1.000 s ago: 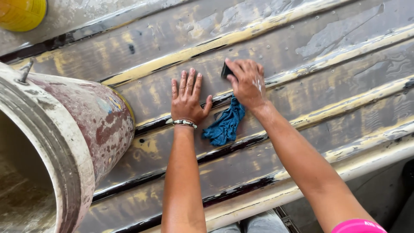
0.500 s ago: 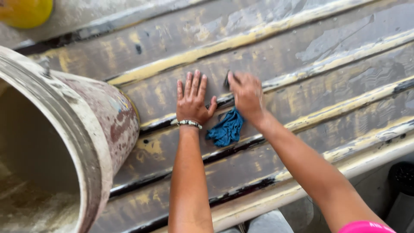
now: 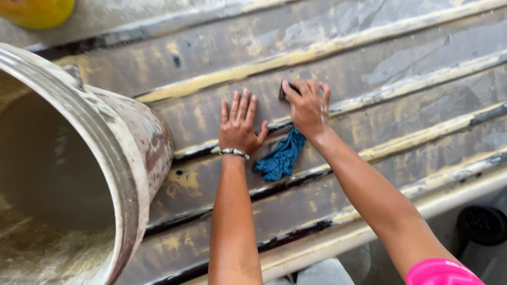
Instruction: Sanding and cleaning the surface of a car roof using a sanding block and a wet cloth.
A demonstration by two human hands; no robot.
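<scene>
My left hand (image 3: 240,124) lies flat with its fingers spread on a worn grey surface of overlapping planks (image 3: 369,68) with yellow streaks. A beaded band circles that wrist. My right hand (image 3: 306,105) presses a small dark block (image 3: 283,92) against the planks, fingers curled over it. A crumpled blue rag (image 3: 280,158) lies on the surface just below the right hand, beside the left thumb.
A large, stained bucket (image 3: 105,169) fills the left side, its open mouth toward me. A yellow round object (image 3: 37,10) sits at the top left corner. A dark round object (image 3: 483,224) is below the planks' edge at bottom right.
The view has shifted, so the bucket looks larger and nearer. Both hands stay on the planks; the right hand with the block has slid slightly along the surface.
</scene>
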